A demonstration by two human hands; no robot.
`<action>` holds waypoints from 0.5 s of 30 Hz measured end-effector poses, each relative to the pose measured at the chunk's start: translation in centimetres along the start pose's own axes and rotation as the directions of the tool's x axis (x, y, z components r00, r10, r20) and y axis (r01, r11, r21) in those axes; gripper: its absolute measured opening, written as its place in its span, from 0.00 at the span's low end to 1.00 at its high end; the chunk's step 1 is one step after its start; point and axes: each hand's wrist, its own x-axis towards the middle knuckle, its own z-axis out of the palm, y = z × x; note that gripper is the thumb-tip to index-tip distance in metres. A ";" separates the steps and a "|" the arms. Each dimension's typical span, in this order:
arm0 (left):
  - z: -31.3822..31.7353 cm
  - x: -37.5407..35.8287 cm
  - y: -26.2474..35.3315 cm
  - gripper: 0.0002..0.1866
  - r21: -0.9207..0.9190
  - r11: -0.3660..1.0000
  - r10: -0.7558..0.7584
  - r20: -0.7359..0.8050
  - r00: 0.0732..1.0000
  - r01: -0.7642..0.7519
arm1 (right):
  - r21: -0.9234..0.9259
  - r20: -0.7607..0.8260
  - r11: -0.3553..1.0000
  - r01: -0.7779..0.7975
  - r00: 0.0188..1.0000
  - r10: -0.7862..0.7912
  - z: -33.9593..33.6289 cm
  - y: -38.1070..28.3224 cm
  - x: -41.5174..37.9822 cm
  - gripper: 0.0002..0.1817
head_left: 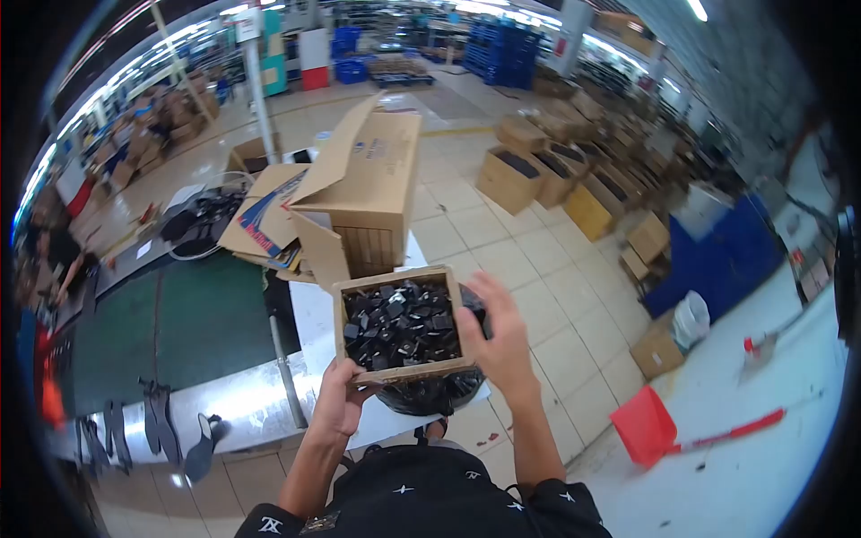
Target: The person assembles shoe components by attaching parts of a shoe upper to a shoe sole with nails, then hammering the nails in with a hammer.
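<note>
A small open cardboard box full of glossy black block-like pieces is in front of me. My left hand grips its near left corner, thumb along the wall and fingers underneath. On the other side, my right hand is raised at the right wall, its fingers stretched up and apart and its thumb close to the rim. Under the box a black plastic bag shows in part. Just beyond stands a tall carton with its flaps up.
Left lies a green conveyor belt with a metal edge; black sandals and straps rest along it. Flattened cardboard leans by the tall carton. Filled cartons stand on the tiled floor, right. A red dustpan lies lower right. Another person is far left.
</note>
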 end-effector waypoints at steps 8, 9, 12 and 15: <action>9.0 -1.1 -3.0 0.11 0.244 0.946 -0.300 0.395 0.868 0.216 | 0.914 0.103 0.230 -0.334 0.740 0.665 -7.6 0.3 -15.4 0.38; 10.2 -1.2 -4.4 0.11 0.285 0.927 -0.347 0.416 0.840 0.242 | 0.919 0.070 0.238 -0.315 0.723 0.687 -8.7 0.1 -16.6 0.38; 13.9 -1.6 -8.1 0.12 0.406 0.864 -0.477 0.473 0.740 0.297 | 0.929 -0.002 0.245 -0.276 0.660 0.751 -12.3 0.9 -20.7 0.37; 18.1 -0.7 -13.5 0.13 0.509 0.815 -0.547 0.519 0.657 0.277 | 0.907 -0.136 0.338 -0.252 0.583 0.801 -15.7 3.2 -23.8 0.32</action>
